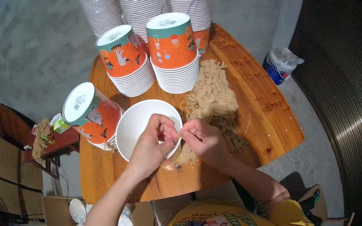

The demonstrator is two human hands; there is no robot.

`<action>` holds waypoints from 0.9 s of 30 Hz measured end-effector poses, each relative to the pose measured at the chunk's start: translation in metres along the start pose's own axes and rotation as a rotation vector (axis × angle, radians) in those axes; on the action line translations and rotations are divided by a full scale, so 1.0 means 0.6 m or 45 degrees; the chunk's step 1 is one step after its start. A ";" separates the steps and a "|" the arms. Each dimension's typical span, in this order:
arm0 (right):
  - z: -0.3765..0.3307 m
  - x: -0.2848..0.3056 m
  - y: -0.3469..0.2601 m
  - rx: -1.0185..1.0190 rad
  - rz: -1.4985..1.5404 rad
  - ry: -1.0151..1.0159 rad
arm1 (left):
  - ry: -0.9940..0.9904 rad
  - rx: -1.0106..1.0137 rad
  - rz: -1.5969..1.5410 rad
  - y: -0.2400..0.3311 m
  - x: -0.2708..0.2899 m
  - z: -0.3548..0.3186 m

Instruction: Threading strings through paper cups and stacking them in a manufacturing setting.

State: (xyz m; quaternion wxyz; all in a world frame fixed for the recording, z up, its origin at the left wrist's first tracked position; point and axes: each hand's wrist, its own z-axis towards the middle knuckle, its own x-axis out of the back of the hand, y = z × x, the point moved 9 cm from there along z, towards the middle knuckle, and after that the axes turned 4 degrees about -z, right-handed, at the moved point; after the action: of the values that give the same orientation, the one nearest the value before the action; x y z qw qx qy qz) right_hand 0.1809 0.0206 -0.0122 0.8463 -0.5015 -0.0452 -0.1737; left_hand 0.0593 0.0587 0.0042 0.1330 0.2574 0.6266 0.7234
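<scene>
One white bowl (tan strings beside it) sits near both hands.

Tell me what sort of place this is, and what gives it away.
Probably a small workroom or packing room, perhaps in a home: stacks of orange paper buckets stand upside down on a wooden table, with a heap of tan string beside them.
</scene>
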 end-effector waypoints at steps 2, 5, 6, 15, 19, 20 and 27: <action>0.001 0.000 0.000 -0.017 0.038 -0.022 | -0.010 0.052 -0.053 -0.009 0.001 0.002; 0.009 0.004 -0.013 0.065 0.017 -0.035 | -0.029 0.072 -0.091 -0.014 0.000 0.004; 0.008 0.010 -0.039 0.306 -0.224 0.009 | -0.030 0.073 -0.091 -0.010 0.000 0.003; -0.005 0.004 -0.073 0.641 -0.652 -0.010 | -0.075 0.075 -0.020 -0.005 -0.005 0.003; 0.007 0.010 -0.057 0.368 -0.317 -0.030 | -0.127 0.109 0.037 -0.001 -0.012 0.000; 0.006 0.006 -0.054 0.369 -0.316 -0.032 | -0.122 0.098 0.085 -0.002 -0.011 0.000; -0.002 0.005 0.001 0.085 -0.080 -0.044 | -0.070 0.016 0.398 0.003 -0.010 -0.003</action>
State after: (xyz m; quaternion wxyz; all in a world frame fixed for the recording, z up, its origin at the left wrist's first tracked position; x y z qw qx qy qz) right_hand 0.1840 0.0191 -0.0121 0.8558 -0.4743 -0.0814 -0.1897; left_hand 0.0634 0.0540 0.0045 0.0344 0.3724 0.5795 0.7241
